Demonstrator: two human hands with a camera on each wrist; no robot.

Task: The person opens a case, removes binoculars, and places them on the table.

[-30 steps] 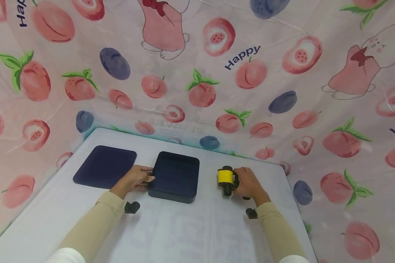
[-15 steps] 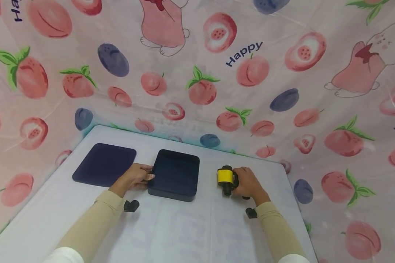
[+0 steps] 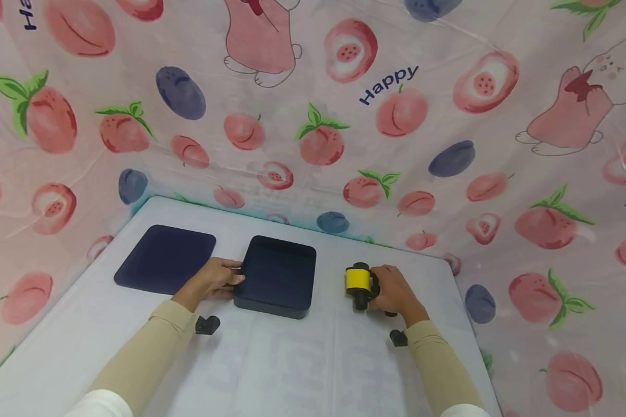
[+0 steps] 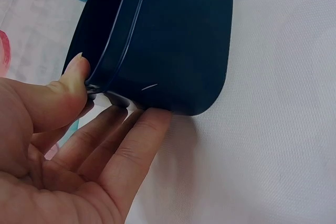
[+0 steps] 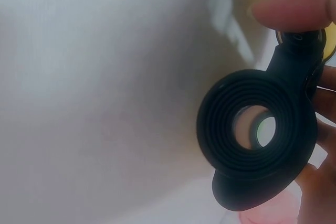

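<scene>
A dark navy box base point(image 3: 277, 277) sits open-topped in the middle of the white table point(image 3: 292, 365). My left hand point(image 3: 216, 279) holds its left edge; in the left wrist view my thumb point(image 4: 71, 80) presses on the rim of the box point(image 4: 173, 40) while the fingers point(image 4: 131, 140) lie along its lower side. To the right, my right hand point(image 3: 391, 289) grips a small black device with a yellow band point(image 3: 358, 282). The right wrist view shows its black ringed eyepiece point(image 5: 260, 129) close up, held between my fingers.
A flat navy lid point(image 3: 165, 259) lies on the table left of the box. A fruit-and-rabbit printed cloth point(image 3: 344, 116) hangs as a backdrop behind and on both sides. The table's right edge point(image 3: 475, 347) runs close to my right forearm.
</scene>
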